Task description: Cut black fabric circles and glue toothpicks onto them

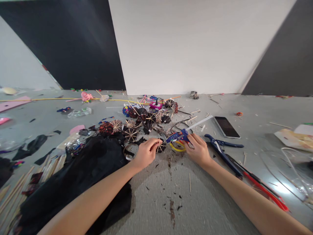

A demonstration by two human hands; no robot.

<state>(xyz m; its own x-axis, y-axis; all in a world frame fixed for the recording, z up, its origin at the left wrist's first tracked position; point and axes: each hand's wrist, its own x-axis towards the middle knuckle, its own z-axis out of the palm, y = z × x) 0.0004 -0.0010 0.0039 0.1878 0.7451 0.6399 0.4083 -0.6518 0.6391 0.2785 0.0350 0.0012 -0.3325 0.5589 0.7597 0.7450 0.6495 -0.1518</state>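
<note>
A blue hot glue gun [176, 136] is gripped in my right hand [197, 148], its nozzle pointing left. A long whitish glue stick [200, 122] juts from its back end. My left hand [147, 150] is closed in a pinch on a miniature umbrella [161, 146] with black cover and pale stick ribs, close to the nozzle. Behind the hands lies a heap of similar small umbrellas [131, 134], some black, some patterned. A yellow ring [177, 147], perhaps a tape roll, lies under the glue gun. Left of my left hand is another ring-shaped roll [130, 152].
Black cloth [80, 176] and thin wooden sticks [52, 164] cover the left side. To the right lie a phone [226, 126], blue-handled pliers [225, 153] and a red-handled tool [265, 189]. A magenta box [156, 105] with a cable stands behind the heap, before a wall [181, 45].
</note>
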